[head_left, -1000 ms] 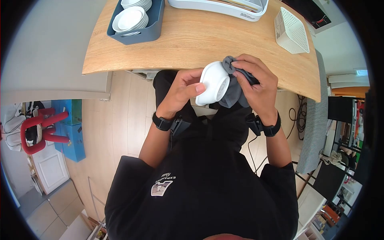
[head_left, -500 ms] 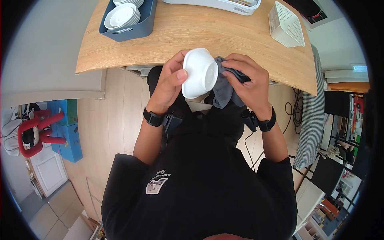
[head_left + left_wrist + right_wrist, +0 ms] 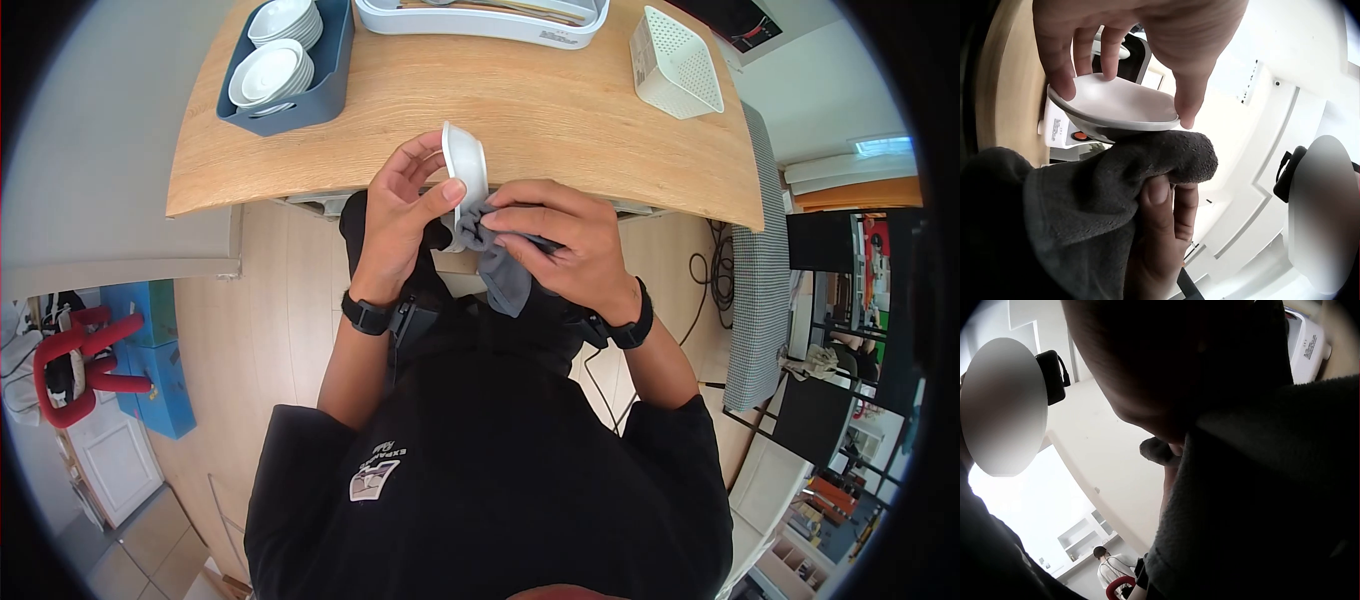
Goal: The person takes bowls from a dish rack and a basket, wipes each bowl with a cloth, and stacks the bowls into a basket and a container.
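My left hand (image 3: 398, 222) grips a white bowl (image 3: 467, 168) by its rim, thumb on the near side and fingers on the far side. The bowl is tipped on its side just off the table's front edge, above the lap. With thumb and fingers my right hand (image 3: 578, 240) pinches a dark grey cloth (image 3: 507, 282), its bunched end against the bowl's outer side and the rest hanging down. In the left wrist view the bowl's inside (image 3: 1119, 103) shows, with the cloth (image 3: 1085, 212) right under its wall. Dark cloth and hand fill much of the right wrist view.
On the wooden table (image 3: 430, 95) a blue-grey bin (image 3: 335, 95) with stacked white bowls (image 3: 268, 75) stands at the back left. A white tray (image 3: 480, 28) with long thin utensils lies at the back, a white perforated basket (image 3: 680, 85) at the right.
The left hand has moved left and turned the bowl from showing its base to nearly edge-on. The right hand has brought the cloth left and down along the bowl's outside.
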`<state>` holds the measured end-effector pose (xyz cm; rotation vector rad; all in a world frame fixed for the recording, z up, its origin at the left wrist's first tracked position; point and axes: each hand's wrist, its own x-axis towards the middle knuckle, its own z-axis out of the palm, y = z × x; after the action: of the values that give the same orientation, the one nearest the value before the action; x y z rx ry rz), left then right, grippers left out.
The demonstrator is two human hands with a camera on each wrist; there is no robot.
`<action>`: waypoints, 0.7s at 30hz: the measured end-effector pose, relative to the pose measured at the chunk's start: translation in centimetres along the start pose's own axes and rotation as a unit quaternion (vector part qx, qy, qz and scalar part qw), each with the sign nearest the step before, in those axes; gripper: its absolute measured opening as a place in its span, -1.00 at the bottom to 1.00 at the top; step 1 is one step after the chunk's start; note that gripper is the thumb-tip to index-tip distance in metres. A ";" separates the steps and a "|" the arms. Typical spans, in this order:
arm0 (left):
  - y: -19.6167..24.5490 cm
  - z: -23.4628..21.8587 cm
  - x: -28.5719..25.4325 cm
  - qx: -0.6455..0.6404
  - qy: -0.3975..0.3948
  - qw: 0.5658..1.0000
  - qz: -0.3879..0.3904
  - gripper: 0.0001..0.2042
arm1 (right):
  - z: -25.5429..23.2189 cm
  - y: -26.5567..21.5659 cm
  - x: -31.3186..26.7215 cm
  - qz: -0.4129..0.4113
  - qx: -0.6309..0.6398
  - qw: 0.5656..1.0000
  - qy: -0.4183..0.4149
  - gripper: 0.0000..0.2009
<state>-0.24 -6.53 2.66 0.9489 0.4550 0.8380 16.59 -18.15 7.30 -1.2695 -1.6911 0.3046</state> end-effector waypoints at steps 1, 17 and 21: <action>-0.1 -0.1 0.0 0.014 -0.004 1.000 0.000 -0.36 | -0.2 -0.1 0.1 -0.005 -0.003 1.000 0.010 -0.77; 0.4 -0.7 -0.7 0.001 -0.115 0.992 -0.056 -0.17 | -2.6 1.2 1.3 0.036 -0.087 0.993 0.070 -0.73; 0.3 -1.2 -0.7 -0.034 -0.101 0.994 -0.034 -0.28 | -5.7 4.2 0.1 0.096 -0.105 0.977 0.158 -0.74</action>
<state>-1.57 -6.33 2.31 0.9394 0.2803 0.6841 23.70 -18.15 7.45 -1.5534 -1.3582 0.0328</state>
